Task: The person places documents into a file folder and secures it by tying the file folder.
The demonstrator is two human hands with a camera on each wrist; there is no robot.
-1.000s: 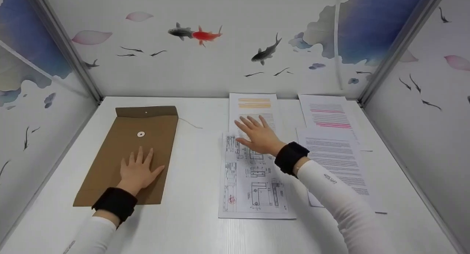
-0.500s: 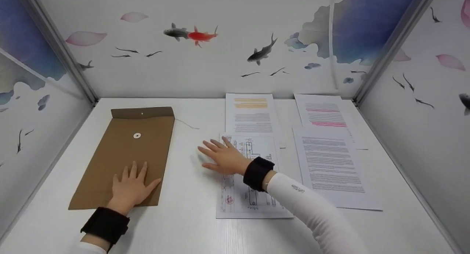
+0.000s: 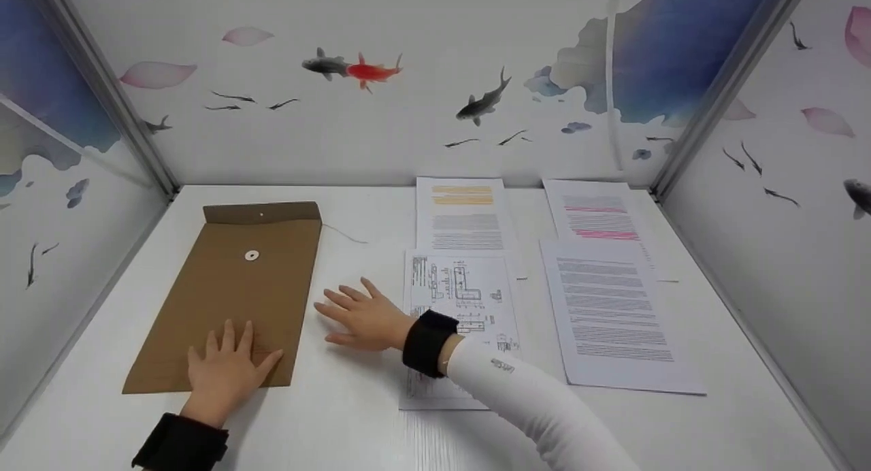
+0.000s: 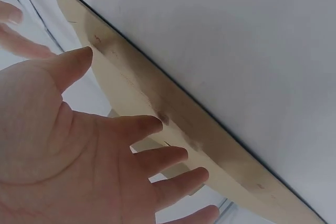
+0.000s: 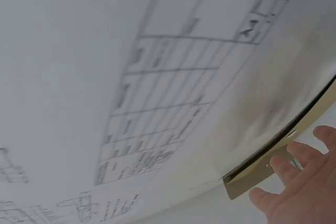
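White tabletop (image 3: 347, 423); brown envelope (image 3: 224, 287) lies at nine o'clock. Left hand (image 3: 224, 370), fingers spread, over its six-o'clock end; right hand (image 3: 367, 320), fingers extended, at its three o'clock, near drawing sheet (image 3: 476, 280).

1. Drawing sheet (image 3: 469, 287), centre: larger characters (image 5: 249, 28) resemble "A4", blurred; other lettering illegible.
2. Yellow-highlighted sheet (image 3: 464, 219), far centre; pink-highlighted sheet (image 3: 595, 216), far right; text sheet (image 3: 616, 314), near right: print too small.
3. Right sleeve (image 3: 531, 397): mark illegible.
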